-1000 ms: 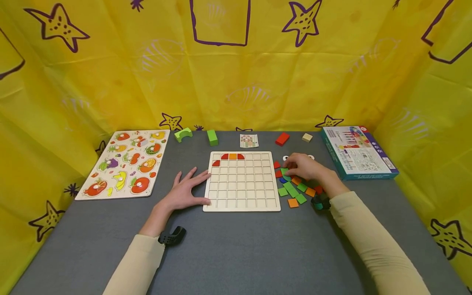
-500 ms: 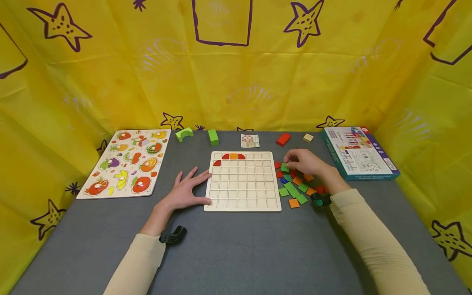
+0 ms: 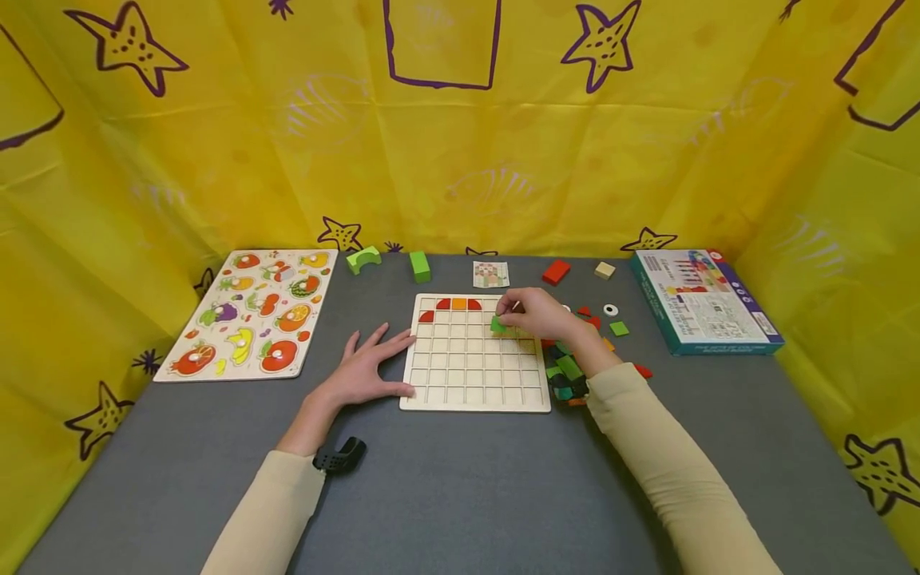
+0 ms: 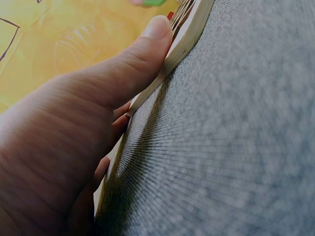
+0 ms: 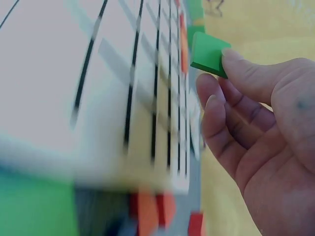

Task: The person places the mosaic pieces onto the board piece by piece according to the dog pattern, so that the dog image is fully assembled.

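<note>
A pale wooden grid board (image 3: 474,359) lies flat in the middle of the table, with red curved tiles (image 3: 426,317) and an orange square tile (image 3: 459,304) in its upper left cells. My left hand (image 3: 362,374) rests against the board's left edge, thumb and fingertips touching the rim, fingers spread. Over the board's upper right part, my right hand (image 3: 541,313) pinches a green square tile (image 5: 210,53) between thumb and fingertips. Beside the board's right edge lies a loose pile of green, red and orange tiles (image 3: 570,367), partly hidden under the right wrist.
A fruit puzzle board (image 3: 251,315) lies at the left and a boxed game (image 3: 707,303) at the right. Along the back stand green blocks (image 3: 420,267), a small pattern card (image 3: 491,275), a red block (image 3: 557,272) and a beige block (image 3: 604,271). Yellow cloth hangs behind.
My right hand has picked a green square tile from the pile and carried it left, over the grid board. The left hand has stayed at the board's edge.
</note>
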Tool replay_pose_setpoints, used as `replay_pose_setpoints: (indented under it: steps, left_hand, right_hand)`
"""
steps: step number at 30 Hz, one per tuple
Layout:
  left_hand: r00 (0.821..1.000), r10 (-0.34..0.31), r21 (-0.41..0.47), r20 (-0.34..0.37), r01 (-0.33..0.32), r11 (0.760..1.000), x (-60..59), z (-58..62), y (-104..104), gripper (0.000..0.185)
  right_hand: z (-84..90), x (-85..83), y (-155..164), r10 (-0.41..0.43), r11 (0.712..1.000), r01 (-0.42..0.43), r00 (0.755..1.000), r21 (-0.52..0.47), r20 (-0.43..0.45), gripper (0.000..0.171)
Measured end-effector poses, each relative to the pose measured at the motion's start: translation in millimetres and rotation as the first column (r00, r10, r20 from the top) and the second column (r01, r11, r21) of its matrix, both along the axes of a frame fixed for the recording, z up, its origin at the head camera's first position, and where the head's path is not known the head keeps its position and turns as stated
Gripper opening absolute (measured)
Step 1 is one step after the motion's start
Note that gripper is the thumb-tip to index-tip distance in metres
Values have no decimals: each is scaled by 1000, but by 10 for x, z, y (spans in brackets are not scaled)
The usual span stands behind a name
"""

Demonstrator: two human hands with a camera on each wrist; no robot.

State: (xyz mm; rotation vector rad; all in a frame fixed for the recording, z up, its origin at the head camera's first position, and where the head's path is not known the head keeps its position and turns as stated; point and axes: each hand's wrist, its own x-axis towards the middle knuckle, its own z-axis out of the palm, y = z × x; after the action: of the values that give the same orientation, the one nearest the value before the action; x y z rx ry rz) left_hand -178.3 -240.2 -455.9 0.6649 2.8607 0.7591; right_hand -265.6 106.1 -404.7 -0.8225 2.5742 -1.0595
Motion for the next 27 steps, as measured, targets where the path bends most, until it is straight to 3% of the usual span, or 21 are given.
replay_pose_setpoints:
  steps: [7,15,27]
  left_hand:
    - [1000,-2,12,3,2,1000,6,17,2,95]
    - [1000,-2,19,15,2,1000,8,54,-7,94]
    - [1000,-19,10,-18,19,1000,-5,34,-12,93]
  right_hand:
    - [14,-27,-424,61,998,-60,998,-38,26,5]
    - [-69,-81,-817,75,996,-74,997,-56,22,5]
    - [-184,-116,-1269,51,998,-48,996,47,-76,5]
